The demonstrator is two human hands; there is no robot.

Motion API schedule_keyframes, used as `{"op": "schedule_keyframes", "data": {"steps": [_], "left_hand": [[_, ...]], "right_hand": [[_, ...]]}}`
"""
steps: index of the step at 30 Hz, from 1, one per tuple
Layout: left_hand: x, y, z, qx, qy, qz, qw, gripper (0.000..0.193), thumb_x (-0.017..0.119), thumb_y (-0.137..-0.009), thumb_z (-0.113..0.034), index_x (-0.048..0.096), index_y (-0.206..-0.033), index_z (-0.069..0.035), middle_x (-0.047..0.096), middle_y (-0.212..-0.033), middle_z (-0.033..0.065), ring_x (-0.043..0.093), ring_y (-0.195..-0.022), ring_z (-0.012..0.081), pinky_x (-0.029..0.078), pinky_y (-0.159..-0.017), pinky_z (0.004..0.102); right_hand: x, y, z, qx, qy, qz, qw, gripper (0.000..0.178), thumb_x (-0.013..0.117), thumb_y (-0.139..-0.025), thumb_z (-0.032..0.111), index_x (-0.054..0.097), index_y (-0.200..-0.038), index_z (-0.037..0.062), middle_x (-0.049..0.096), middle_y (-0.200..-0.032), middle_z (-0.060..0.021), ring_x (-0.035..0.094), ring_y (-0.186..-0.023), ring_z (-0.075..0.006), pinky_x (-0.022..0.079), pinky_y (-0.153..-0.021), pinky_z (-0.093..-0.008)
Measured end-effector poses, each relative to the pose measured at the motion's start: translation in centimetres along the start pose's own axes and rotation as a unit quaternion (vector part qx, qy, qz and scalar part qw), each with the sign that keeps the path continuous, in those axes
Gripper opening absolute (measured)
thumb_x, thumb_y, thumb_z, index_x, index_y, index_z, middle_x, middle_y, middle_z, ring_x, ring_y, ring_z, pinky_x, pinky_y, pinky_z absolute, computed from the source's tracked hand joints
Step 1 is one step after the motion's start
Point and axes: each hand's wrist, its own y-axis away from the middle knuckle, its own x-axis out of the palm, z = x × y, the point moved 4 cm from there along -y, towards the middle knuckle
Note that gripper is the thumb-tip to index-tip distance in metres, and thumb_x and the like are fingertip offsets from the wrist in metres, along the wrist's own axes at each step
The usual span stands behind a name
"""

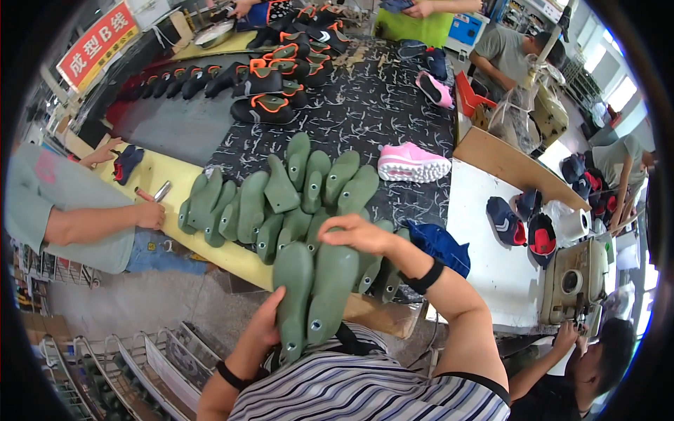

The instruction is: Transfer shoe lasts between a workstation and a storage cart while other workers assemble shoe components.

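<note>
Before one striped shirt [330,386], two green lasts [334,281] in the clasp of left grip [266,321] and right grip [359,234]

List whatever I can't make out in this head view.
- Left hand: most fingers, hidden behind the left front shoe last.
- Shoe last pile: partly covered by the right hand and front lasts.
- Top co-worker's arm: body cut off by the upper edge.
- Nearer pink sneaker: far side turned away.

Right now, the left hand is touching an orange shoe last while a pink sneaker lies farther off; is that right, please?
Not quite: in the head view, the left hand is touching a green shoe last, not orange; the rest holds.
</note>
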Motion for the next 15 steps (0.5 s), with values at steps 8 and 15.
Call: {"op": "schedule_keyframes", "data": {"steps": [8,15], "left_hand": [[7.9,-13.9,0.4,-0.177,0.014,0.069,0.982,0.045,0.048,-0.086,-0.039,0.047,-0.117,-0.006,0.055,-0.111,0.0139,0.055,-0.098,0.0303,0.043,-0.085,0.0481],[6.3,-14.4,1.2,-0.228,-0.054,0.194,0.953,0.048,0.043,-0.088,-0.039,0.047,-0.106,0.005,0.053,-0.11,0.0254,0.055,-0.099,0.0375,0.048,-0.079,0.0443]], "right_hand": [[-13.4,6.7,-5.0,0.129,-0.096,-0.238,0.958,0.021,0.052,-0.086,0.02,0.058,-0.094,0.0014,0.056,-0.086,-0.002,0.05,-0.082,-0.0091,0.041,-0.073,-0.0239],[-12.6,5.5,-7.1,-0.043,0.459,-0.243,0.853,0.038,0.046,-0.085,0.021,0.046,-0.114,-0.003,0.046,-0.117,-0.0236,0.043,-0.109,-0.0386,0.032,-0.092,-0.0425]]}}
